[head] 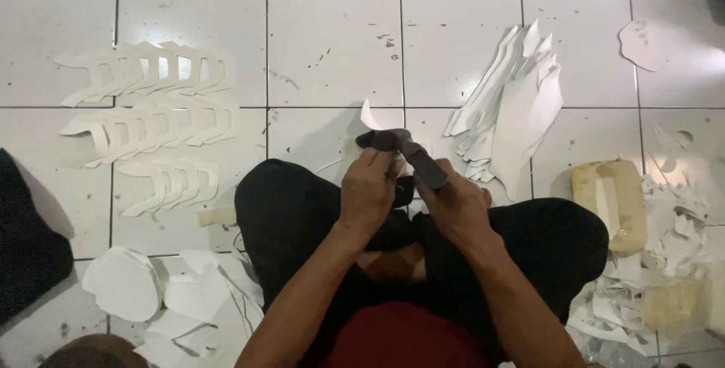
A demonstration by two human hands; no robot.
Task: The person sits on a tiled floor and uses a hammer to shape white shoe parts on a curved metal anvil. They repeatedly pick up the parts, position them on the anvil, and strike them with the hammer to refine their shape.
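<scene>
I sit cross-legged on a white tiled floor. My right hand grips the dark handles of a pair of scissors that point up and left. My left hand pinches a white cut piece just above its fingers, right beside the scissor tip. Both hands meet over my black-trousered knees; the blades are mostly hidden behind my left fingers.
Curved white cut pieces lie in three overlapping rows at the left. A stack of white sheets lies at upper right. Rounded white pieces sit at lower left, a yellowish block and scraps at right, dark cloth at far left.
</scene>
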